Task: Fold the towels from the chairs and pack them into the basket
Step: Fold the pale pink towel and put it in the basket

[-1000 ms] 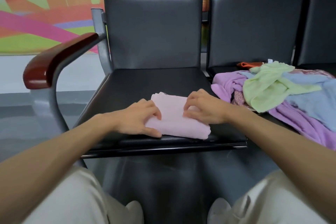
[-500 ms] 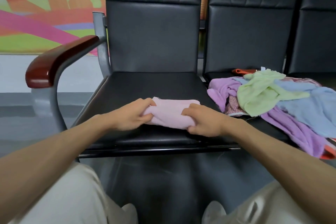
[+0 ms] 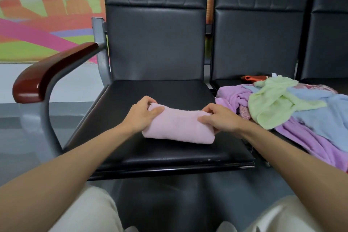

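The folded pink towel (image 3: 178, 128) lies on the seat (image 3: 160, 90). Left hand (image 3: 141, 117) pinches its 9 o'clock end, right hand (image 3: 220, 119) its 3 o'clock end. Best lift with both grips tight and level, lest the layers slip.

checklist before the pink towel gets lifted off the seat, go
1. Left hand grips the left end of the pink towel: ok.
2. Right hand grips the right end: ok.
3. Towel folded into a compact bundle, with no loose flap hanging: ok.
4. Bundle apart from the pile of towels on the next seat: ok.
5. Rest of the pile folded: not ok, it lies crumpled.
6. Basket open and within reach: cannot tell, it is not in view.
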Tool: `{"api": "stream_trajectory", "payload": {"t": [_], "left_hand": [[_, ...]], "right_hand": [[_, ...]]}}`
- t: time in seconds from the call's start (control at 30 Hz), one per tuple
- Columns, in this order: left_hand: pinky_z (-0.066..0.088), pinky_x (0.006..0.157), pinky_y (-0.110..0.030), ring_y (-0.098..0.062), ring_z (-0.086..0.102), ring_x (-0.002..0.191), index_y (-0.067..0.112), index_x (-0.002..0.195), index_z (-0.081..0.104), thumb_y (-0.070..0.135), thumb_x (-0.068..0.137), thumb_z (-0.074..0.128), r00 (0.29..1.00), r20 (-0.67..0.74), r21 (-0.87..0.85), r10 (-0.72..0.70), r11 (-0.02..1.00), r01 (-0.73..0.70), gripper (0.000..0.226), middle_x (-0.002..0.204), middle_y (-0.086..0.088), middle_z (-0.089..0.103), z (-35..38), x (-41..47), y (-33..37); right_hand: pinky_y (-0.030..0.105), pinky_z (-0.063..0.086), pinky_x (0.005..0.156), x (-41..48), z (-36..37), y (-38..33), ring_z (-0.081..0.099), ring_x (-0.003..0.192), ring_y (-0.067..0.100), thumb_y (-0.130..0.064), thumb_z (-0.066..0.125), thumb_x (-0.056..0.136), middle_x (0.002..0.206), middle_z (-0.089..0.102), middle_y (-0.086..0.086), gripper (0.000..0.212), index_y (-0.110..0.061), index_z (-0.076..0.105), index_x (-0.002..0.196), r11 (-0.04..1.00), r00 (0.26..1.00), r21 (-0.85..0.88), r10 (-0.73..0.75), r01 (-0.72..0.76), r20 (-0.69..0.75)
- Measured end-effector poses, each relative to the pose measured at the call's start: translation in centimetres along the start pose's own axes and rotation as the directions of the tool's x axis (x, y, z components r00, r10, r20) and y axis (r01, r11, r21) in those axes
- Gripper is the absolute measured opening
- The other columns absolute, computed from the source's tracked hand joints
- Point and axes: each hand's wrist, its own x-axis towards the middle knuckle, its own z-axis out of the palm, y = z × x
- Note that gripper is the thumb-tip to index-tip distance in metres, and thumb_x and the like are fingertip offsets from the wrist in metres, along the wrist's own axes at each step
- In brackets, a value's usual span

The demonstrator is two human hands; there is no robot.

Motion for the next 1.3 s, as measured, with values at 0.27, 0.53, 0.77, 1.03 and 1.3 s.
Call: {"api": "stream_trajectory", "payload": {"t": [0.27,0.53,0.77,1.03,1.3], "left_hand": [[0.043,0.064,-0.028,-0.016,0.057,0.079,0.009,0.1,0.062,0.051,0.078,0.058,0.954,0.146,0.064,-0.262,0.965,0.255,0.048,0.093,0.0,0.062,-0.2,2.0,-0.8],[0.033,0.061,-0.028,-0.019,0.044,0.071,0.013,0.096,0.054,0.057,0.089,0.051,0.818,0.355,0.376,-0.453,0.87,0.318,0.044,0.085,-0.006,0.05,-1.8,-0.4,0.7],[0.032,0.07,-0.03,-0.015,0.039,0.08,0.013,0.099,0.044,0.024,0.09,0.055,0.91,0.398,0.034,-0.114,0.993,0.11,0.018,0.09,0.001,0.044,-1.1,-1.0,0.3],[0.052,0.071,-0.029,-0.017,0.06,0.083,0.012,0.1,0.051,0.0,0.085,0.063,0.858,0.493,-0.32,-0.142,0.888,0.331,0.023,0.097,-0.007,0.058,-1.7,-0.9,0.7],[0.052,0.089,-0.019,-0.015,0.066,0.107,-0.005,0.113,0.063,0.002,0.09,0.06,0.752,0.648,-0.323,-0.123,0.849,0.417,0.024,0.114,-0.011,0.07,-2.2,-0.9,1.6]], "right_hand": [[0.028,0.044,0.077,3.1,0.7,0.0,0.056,0.094,0.022,-0.031,0.056,0.091,0.11,0.064,0.007,0.027,-0.009,0.061,0.106,0.891,0.998,-0.449,0.057,-0.065,-0.032],[0.023,0.045,0.074,2.3,-0.1,-1.4,0.056,0.083,0.017,-0.022,0.064,0.088,0.099,0.061,0.003,0.032,-0.006,0.063,0.115,0.926,0.955,-0.366,0.188,-0.095,0.228],[0.021,0.041,0.069,0.1,-1.0,-1.6,0.057,0.089,0.014,-0.028,0.075,0.063,0.103,0.064,-0.001,0.052,-0.017,0.058,0.111,0.959,0.856,-0.246,0.243,-0.141,0.456],[0.017,0.047,0.064,0.4,-1.1,-1.1,0.064,0.084,0.014,-0.007,0.07,0.081,0.093,0.068,0.0,0.019,-0.011,0.063,0.099,0.968,0.82,-0.225,0.218,-0.112,0.529],[0.022,0.044,0.058,-0.9,-1.5,-0.7,0.055,0.079,0.014,-0.01,0.077,0.071,0.097,0.058,0.001,0.048,-0.014,0.047,0.108,0.99,0.905,-0.137,0.033,0.028,0.425]]}}
